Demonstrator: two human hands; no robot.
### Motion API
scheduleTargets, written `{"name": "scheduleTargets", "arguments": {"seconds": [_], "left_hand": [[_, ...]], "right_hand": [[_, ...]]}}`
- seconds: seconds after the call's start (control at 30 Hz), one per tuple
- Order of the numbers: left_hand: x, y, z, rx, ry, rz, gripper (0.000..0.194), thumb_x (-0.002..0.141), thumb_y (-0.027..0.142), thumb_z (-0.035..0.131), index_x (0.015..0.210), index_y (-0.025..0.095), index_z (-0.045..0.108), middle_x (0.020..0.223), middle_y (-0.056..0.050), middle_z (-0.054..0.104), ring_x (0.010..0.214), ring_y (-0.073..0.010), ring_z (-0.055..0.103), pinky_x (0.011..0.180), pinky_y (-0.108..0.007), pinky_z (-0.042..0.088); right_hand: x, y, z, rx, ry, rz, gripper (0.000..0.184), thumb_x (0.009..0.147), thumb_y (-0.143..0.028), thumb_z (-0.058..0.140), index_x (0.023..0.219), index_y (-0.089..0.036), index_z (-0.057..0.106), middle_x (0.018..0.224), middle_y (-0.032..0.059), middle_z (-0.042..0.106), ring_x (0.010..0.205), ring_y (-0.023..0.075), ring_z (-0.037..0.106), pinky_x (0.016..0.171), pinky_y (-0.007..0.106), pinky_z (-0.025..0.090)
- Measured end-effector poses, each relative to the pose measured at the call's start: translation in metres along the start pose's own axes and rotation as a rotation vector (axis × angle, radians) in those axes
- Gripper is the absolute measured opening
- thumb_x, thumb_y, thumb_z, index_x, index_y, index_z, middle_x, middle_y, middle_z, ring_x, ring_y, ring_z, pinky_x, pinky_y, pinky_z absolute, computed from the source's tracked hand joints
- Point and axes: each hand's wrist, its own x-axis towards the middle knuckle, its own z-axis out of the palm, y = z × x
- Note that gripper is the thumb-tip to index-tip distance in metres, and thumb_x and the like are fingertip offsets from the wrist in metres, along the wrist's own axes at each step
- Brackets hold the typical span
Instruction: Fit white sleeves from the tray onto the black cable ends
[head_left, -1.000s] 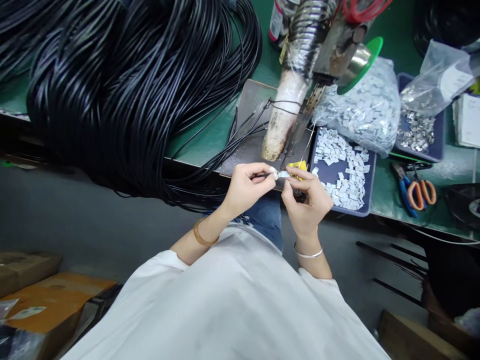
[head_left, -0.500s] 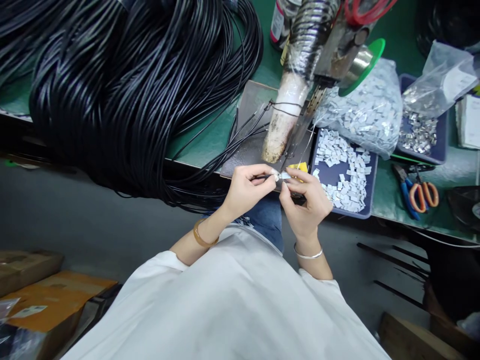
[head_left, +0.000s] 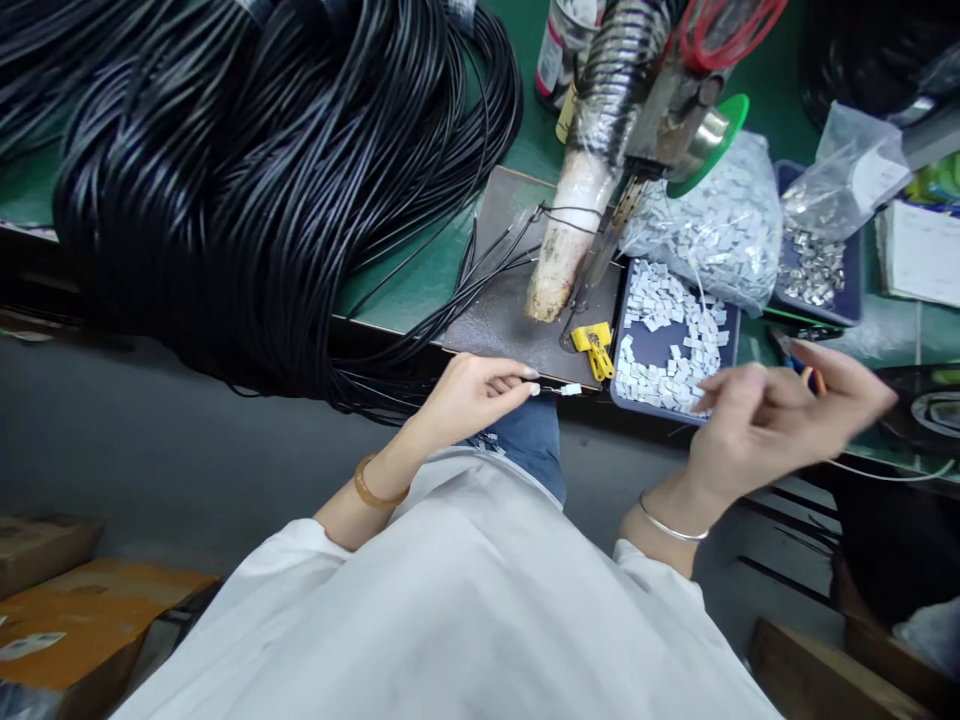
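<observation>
"Left hand (head_left: 474,397)?"
"Its closed fingertips are pinching a thin cable (head_left: 552,389), white connector (head_left: 571,390) pointing to three o'clock; pinching close should be limiting wobble."
"Right hand (head_left: 765,425)?"
"Hovering farther toward three o'clock, fingers half curling; blur is hiding whether they're holding anything."

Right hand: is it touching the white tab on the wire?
No: the right hand is near the tray, apart from the white tab.

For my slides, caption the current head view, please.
Left hand pinching a white-tipped wire; right hand near a tray of small pale pieces.
</observation>
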Motion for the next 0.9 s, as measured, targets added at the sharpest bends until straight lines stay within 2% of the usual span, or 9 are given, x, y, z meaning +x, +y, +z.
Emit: {"name": "scheduleTargets", "arguments": {"seconds": [0.1,0.2,0.23,0.3,0.37,0.43,0.6,0.73,0.9], "left_hand": [[0.007,-0.004,-0.018,0.043,0.369,0.083,0.023,0.084,0.033,0.07,0.094,0.014,0.077,0.087,-0.007,0.075,0.074,-0.0143,0.068,0.066,-0.024,0.055],[0.027,-0.009,-0.039,0.355,0.643,0.216,0.018,0.088,0.03,0.067,0.097,0.016,0.075,0.1,-0.008,0.073,0.095,-0.0202,0.067,0.081,-0.031,0.055],[0.034,-0.011,-0.044,0.474,0.648,0.226,0.019,0.086,0.029,0.069,0.1,0.017,0.074,0.103,-0.009,0.071,0.1,-0.0223,0.065,0.087,-0.034,0.054],[0.044,-0.014,-0.052,0.625,0.551,0.21,0.022,0.085,0.028,0.071,0.103,0.017,0.074,0.098,-0.008,0.07,0.096,-0.023,0.065,0.088,-0.036,0.052],[0.046,-0.017,-0.055,0.663,0.457,0.205,0.022,0.088,0.024,0.066,0.106,0.016,0.074,0.09,-0.007,0.069,0.085,-0.02,0.065,0.081,-0.032,0.051],[0.038,-0.018,-0.053,0.631,0.444,0.231,0.022,0.092,0.021,0.059,0.105,0.015,0.075,0.084,-0.006,0.069,0.078,-0.0172,0.065,0.075,-0.029,0.049],[0.012,-0.022,-0.051,0.403,0.679,0.23,0.021,0.094,0.025,0.054,0.1,0.014,0.071,0.082,-0.006,0.071,0.07,-0.0136,0.066,0.07,-0.025,0.05],[0.008,-0.023,-0.056,0.122,0.868,0.225,0.024,0.097,0.032,0.05,0.111,0.016,0.064,0.09,-0.005,0.073,0.077,-0.0125,0.07,0.072,-0.023,0.055],[0.005,-0.019,-0.057,0.196,1.002,0.289,0.021,0.092,0.034,0.06,0.1,0.017,0.07,0.093,-0.005,0.07,0.086,-0.0141,0.068,0.07,-0.023,0.054]], "right_hand": [[0.017,0.011,0.003,-0.096,-0.048,0.008,0.014,0.088,-0.036,0.06,0.089,-0.022,0.062,0.084,0.0035,0.069,0.079,0.0194,0.068,0.067,0.032,0.052],[0.038,0.025,0.008,-0.2,-0.083,0.035,0.01,0.087,-0.032,0.059,0.085,-0.022,0.059,0.084,0.0038,0.066,0.08,0.0199,0.064,0.071,0.032,0.049],[0.045,0.03,0.01,-0.241,-0.084,0.048,0.009,0.087,-0.03,0.058,0.083,-0.022,0.058,0.084,0.0039,0.065,0.08,0.02,0.063,0.073,0.033,0.047],[0.055,0.036,0.014,-0.323,-0.086,0.068,0.008,0.085,-0.026,0.058,0.079,-0.022,0.055,0.085,0.0044,0.063,0.08,0.0204,0.059,0.074,0.034,0.044],[0.06,0.038,0.016,-0.383,-0.104,0.053,0.009,0.083,-0.023,0.058,0.076,-0.021,0.053,0.085,0.0045,0.062,0.079,0.0202,0.056,0.072,0.033,0.04],[0.06,0.037,0.017,-0.421,-0.127,0.016,0.009,0.082,-0.023,0.058,0.075,-0.021,0.052,0.082,0.004,0.06,0.076,0.0193,0.053,0.068,0.032,0.035],[0.047,0.037,0.014,-0.477,-0.099,-0.02,0.008,0.08,-0.021,0.056,0.074,-0.022,0.05,0.076,0.0024,0.057,0.068,0.0168,0.048,0.061,0.031,0.027],[0.04,0.043,0.012,-0.445,-0.036,-0.019,0.007,0.078,-0.019,0.054,0.074,-0.023,0.049,0.071,0.0006,0.056,0.066,0.0161,0.048,0.061,0.03,0.03],[0.036,0.042,0.015,-0.365,0.023,-0.014,0.009,0.078,-0.017,0.054,0.072,-0.023,0.05,0.07,-0.0003,0.057,0.065,0.0156,0.052,0.064,0.03,0.038]]}}
